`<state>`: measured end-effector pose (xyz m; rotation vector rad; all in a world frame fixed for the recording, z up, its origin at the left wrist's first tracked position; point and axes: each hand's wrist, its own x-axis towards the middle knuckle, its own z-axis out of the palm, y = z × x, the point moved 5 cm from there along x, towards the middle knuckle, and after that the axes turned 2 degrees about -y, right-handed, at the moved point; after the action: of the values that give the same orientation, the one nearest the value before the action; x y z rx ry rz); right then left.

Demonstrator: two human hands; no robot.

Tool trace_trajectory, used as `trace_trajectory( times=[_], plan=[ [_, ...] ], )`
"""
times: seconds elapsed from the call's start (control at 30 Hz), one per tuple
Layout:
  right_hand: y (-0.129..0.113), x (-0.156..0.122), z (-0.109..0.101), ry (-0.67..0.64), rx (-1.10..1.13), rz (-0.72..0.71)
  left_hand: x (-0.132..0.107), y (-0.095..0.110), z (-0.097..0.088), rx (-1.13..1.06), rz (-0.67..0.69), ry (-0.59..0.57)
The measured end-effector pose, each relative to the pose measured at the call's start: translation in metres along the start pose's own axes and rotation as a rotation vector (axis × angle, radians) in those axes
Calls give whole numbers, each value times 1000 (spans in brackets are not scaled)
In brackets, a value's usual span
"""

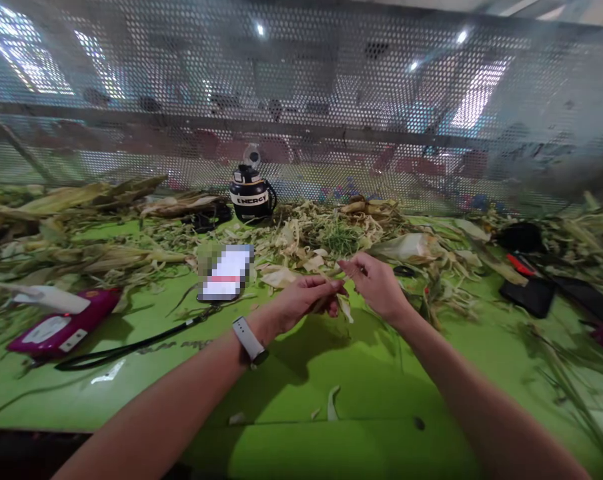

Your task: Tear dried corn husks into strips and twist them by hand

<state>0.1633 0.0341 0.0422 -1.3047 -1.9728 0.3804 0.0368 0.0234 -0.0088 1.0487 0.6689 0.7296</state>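
Bright green table, pale cream husk strip, black bottle (white-banded), magenta power strip, dotted grey screen

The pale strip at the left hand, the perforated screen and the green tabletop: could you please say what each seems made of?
The pale strip looks like matte plant leaf, thin and curled. The perforated screen: probably dull metal, with regular holes. The tabletop: perhaps smooth plastic or laminate, showing sheen.

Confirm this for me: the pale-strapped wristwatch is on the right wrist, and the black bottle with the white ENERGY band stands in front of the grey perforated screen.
Not quite: the head view shows the pale-strapped wristwatch on the wrist of the left hand, not the right. The black bottle with the white ENERGY band does stand in front of the grey perforated screen.
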Motion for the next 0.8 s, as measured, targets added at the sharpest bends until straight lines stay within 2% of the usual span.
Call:
trace_trajectory(
  times=[0.1,0.17,0.23,0.37,0.43,0.53,0.6,0.63,0.7,0.8],
  plan=[
    [-4,-2,-3,111,-179,-109,0,1,0,23,12,34],
    [-3,-2,-5,130,-201,-137,0,2,-1,-15,23,64],
    [0,-1,-12,180,-146,-100,1,2,-2,-110,33,104],
    [5,-2,-32,361,44,50,5,4,-8,-305,100,186],
    [2,-3,-28,263,101,71,7,8,-12,-336,195,208],
    [-5,-6,2,-94,152,77,7,9,-15,-341,318,216],
    [-8,-12,25,-285,248,89,7,8,-15,-334,338,214],
    [-9,-14,33,-333,321,96,7,7,-14,-322,334,209],
    [-10,-17,43,-351,463,111,7,6,-12,-279,316,190],
    [-9,-16,45,-345,591,158,6,9,-12,-234,332,208]
  ],
)
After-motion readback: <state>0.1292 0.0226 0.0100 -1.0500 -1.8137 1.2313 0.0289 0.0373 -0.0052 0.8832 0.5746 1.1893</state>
